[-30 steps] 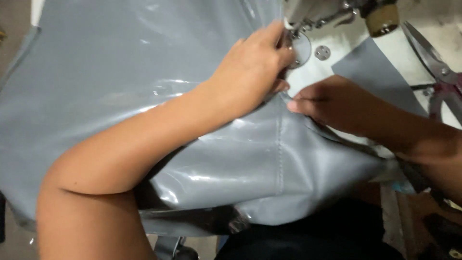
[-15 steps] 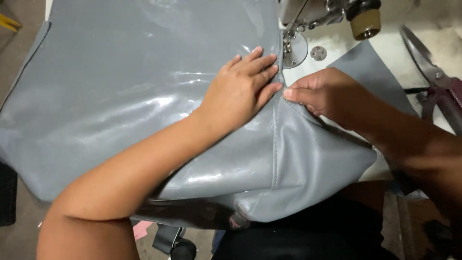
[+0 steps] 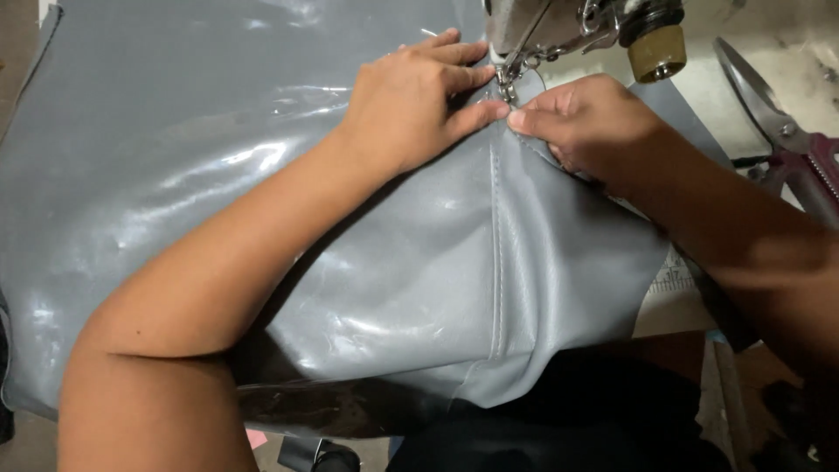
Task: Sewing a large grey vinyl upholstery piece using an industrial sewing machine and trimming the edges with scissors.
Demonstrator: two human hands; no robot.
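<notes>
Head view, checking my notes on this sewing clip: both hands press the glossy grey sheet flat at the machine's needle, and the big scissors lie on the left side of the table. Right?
Not quite. The scissors lie on the right side, beyond the right hand, as the head view shows. The rest holds: left hand and right hand press the grey sheet by the needle.

A pale sewing table (image 3: pixel 699 105) carries glossy grey vinyl sheet (image 3: pixel 218 114), sewing machine (image 3: pixel 568 22) and scissors (image 3: pixel 778 122).

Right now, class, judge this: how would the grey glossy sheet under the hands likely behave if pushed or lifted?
The grey sheet is probably floppy: it drapes and folds over the table edge. Its shiny surface suggests it may slide easily, which may be why the left hand and right hand press it flat beside the sewing machine. It looks fairly heavy for cloth.
</notes>
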